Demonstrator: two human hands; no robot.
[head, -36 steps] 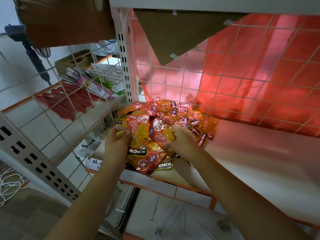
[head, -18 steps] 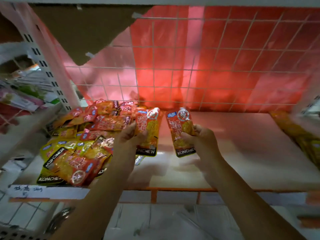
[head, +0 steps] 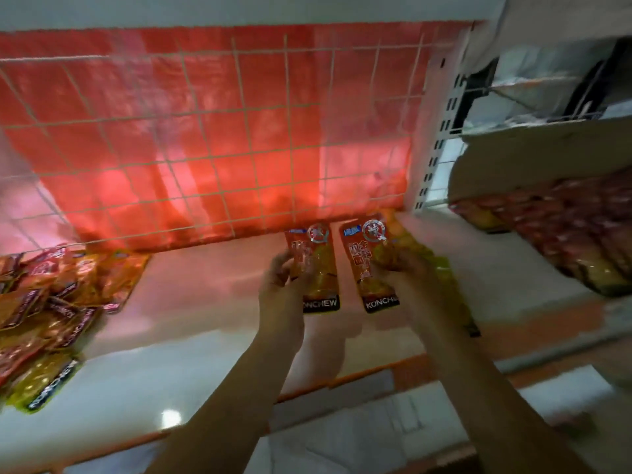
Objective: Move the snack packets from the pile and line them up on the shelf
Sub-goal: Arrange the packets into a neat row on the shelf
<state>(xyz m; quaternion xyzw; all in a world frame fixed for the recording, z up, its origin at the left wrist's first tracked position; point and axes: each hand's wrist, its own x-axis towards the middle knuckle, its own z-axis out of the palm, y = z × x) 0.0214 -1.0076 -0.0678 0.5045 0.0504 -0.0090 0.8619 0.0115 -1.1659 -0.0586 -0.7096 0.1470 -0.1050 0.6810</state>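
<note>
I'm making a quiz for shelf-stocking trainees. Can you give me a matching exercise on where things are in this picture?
Things:
1. pile
2. left hand
3. right hand
4. wire grid

Places:
A. back of the shelf, in front of red sheeting
B. far left of the shelf
C. holding the right-hand packet
D. holding the left-hand packet

Pairs: 1-B, 2-D, 3-C, 4-A

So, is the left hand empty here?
No, the left hand holds an orange KONCHEW snack packet upright above the white shelf.
</note>
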